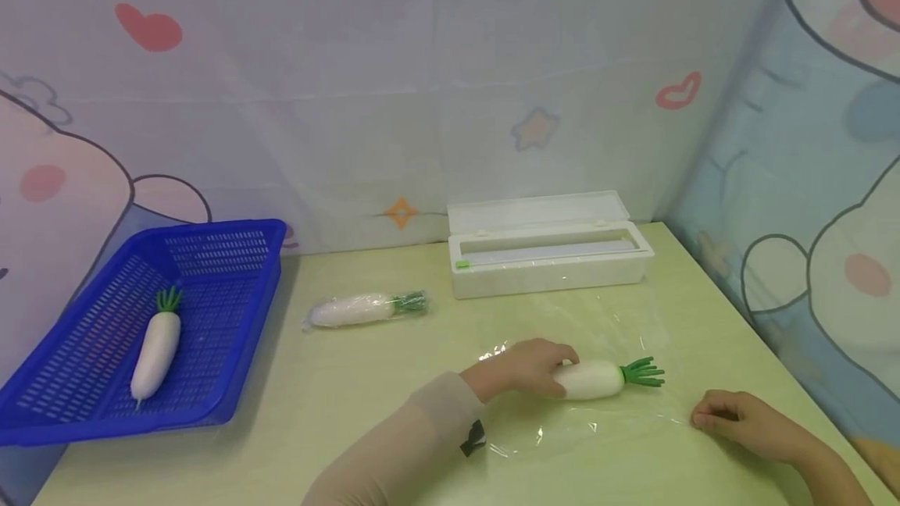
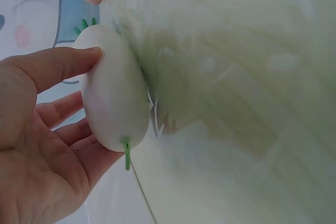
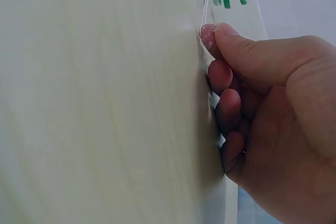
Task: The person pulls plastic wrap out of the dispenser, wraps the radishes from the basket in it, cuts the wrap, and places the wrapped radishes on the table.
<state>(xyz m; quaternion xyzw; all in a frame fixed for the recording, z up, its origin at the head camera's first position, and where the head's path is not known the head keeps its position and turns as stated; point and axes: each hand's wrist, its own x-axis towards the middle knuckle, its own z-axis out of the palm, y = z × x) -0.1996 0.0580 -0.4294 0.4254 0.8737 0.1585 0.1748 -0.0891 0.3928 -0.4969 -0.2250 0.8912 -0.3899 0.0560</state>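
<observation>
A white radish (image 1: pixel 594 379) with green leaf stubs lies on a sheet of clear cling film (image 1: pixel 562 434) spread over the table. My left hand (image 1: pixel 530 367) grips its blunt end from above, thumb and fingers on opposite sides. In the left wrist view the radish (image 2: pixel 113 90) shows its thin green root tip, and the left palm (image 2: pixel 42 166) faces the camera. To the right of the leaves, my right hand (image 1: pixel 748 424) pinches the film's corner. The right wrist view shows film (image 3: pixel 205 17) between thumb and forefinger, the other fingers curled.
At the left stands a blue plastic basket (image 1: pixel 242 365) with another radish (image 1: pixel 156 354) inside. A film-wrapped radish (image 1: pixel 355 309) lies at the table's middle back. Behind the film sits a white cling film box (image 1: pixel 548 281), its lid raised. A patterned cloth (image 1: pixel 351 100) hangs behind the table.
</observation>
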